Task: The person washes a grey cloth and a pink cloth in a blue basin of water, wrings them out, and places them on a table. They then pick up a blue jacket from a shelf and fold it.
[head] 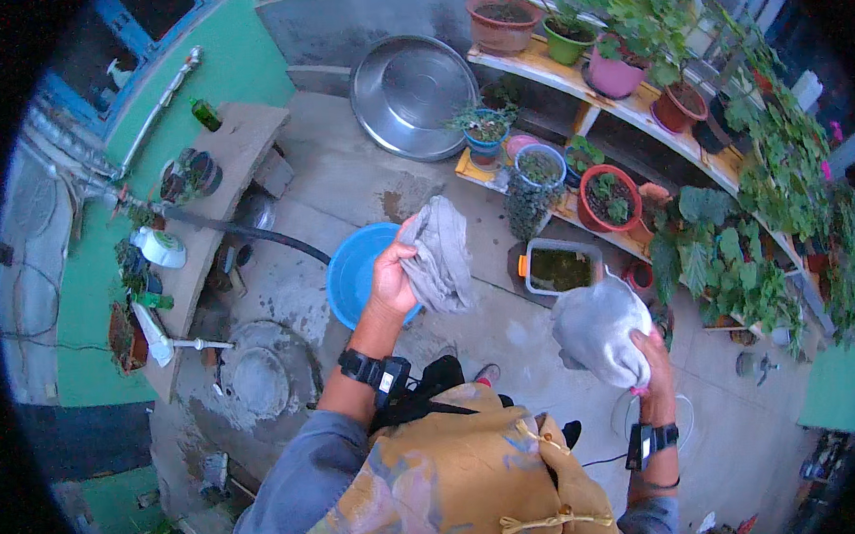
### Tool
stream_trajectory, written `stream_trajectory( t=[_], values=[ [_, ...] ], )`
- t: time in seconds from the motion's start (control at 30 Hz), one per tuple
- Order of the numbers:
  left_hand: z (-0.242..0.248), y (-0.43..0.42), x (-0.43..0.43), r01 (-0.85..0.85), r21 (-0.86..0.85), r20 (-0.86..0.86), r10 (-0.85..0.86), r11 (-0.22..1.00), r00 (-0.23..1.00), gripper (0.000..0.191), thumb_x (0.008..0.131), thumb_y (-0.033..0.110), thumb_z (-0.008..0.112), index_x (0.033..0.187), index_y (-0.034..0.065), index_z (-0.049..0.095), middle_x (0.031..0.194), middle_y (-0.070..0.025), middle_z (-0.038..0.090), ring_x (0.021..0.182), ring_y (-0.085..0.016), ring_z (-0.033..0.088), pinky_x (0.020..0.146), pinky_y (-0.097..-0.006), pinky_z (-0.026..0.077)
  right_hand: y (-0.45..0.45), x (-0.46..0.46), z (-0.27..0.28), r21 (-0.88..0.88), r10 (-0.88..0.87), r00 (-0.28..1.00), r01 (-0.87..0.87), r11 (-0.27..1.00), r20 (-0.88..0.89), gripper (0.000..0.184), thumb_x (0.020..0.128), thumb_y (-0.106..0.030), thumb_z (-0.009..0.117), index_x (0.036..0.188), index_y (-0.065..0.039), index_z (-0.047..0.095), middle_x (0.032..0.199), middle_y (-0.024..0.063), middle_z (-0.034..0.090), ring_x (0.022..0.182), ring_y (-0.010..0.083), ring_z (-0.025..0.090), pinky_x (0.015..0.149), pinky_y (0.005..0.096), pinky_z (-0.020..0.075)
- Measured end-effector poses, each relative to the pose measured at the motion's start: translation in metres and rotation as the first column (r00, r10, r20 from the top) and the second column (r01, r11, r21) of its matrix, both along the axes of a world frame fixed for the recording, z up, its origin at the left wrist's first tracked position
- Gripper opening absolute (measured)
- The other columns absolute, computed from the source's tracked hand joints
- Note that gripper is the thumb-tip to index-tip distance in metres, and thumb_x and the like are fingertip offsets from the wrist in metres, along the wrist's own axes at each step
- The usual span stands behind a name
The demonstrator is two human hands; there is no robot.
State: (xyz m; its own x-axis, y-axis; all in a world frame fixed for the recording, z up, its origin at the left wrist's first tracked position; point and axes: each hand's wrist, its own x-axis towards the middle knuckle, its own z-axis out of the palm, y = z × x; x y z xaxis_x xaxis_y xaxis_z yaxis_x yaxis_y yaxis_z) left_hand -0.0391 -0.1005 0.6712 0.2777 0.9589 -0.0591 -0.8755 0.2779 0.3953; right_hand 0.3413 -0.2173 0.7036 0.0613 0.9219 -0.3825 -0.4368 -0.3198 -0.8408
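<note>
A crumpled grey cloth [438,259] is gripped in my left hand [392,277], thumb over its near edge. Below that hand stands a blue plastic basin [356,270] on the concrete floor, partly covered by the hand and cloth. My right hand [654,368] grasps a second, pale grey and white cloth [602,327], bunched together at the fingers. This cloth hangs out in front of the clear plastic tub [535,284] with an orange latch and greenish contents. What the folds of either cloth hide cannot be seen.
A black hose [254,233] runs into the blue basin from the left. A large metal basin [420,99] leans at the back wall. Plant shelves [569,78] with several pots line the right. At left, a bench [239,143] carries a white jug [158,248] and a green bottle [205,114].
</note>
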Motion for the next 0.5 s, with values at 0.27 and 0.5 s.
stream_trajectory(
  t=[0.27, 0.5],
  values=[
    [-0.01, 0.001, 0.002, 0.117, -0.12, -0.069, -0.126, 0.986, 0.99, 0.057, 0.074, 0.009, 0.045, 0.13, 0.0013, 0.039, 0.127, -0.017, 0.048, 0.118, -0.032, 0.046, 0.102, -0.0452, 0.035, -0.01, 0.009, -0.019, -0.02, -0.046, 0.967, 0.052, 0.998, 0.251, 0.031, 0.08, -0.008, 0.061, 0.109, 0.0, 0.054, 0.098, 0.0077, 0.063, 0.082, 0.0154, 0.061, 0.072, 0.0291, 0.0506],
    [-0.031, 0.003, 0.024, 0.32, -0.197, -0.171, -0.354, 0.927, 0.92, 0.049, 0.077, 0.006, 0.046, 0.126, 0.0001, 0.043, 0.12, -0.0173, 0.053, 0.109, -0.03, 0.054, 0.093, -0.0438, 0.045, -0.001, 0.008, 0.011, -0.009, -0.033, 0.941, 0.038, 0.999, 0.338, 0.033, 0.078, -0.009, 0.066, 0.109, -0.001, 0.056, 0.097, 0.0054, 0.062, 0.082, 0.0122, 0.06, 0.073, 0.0281, 0.05]
  ],
)
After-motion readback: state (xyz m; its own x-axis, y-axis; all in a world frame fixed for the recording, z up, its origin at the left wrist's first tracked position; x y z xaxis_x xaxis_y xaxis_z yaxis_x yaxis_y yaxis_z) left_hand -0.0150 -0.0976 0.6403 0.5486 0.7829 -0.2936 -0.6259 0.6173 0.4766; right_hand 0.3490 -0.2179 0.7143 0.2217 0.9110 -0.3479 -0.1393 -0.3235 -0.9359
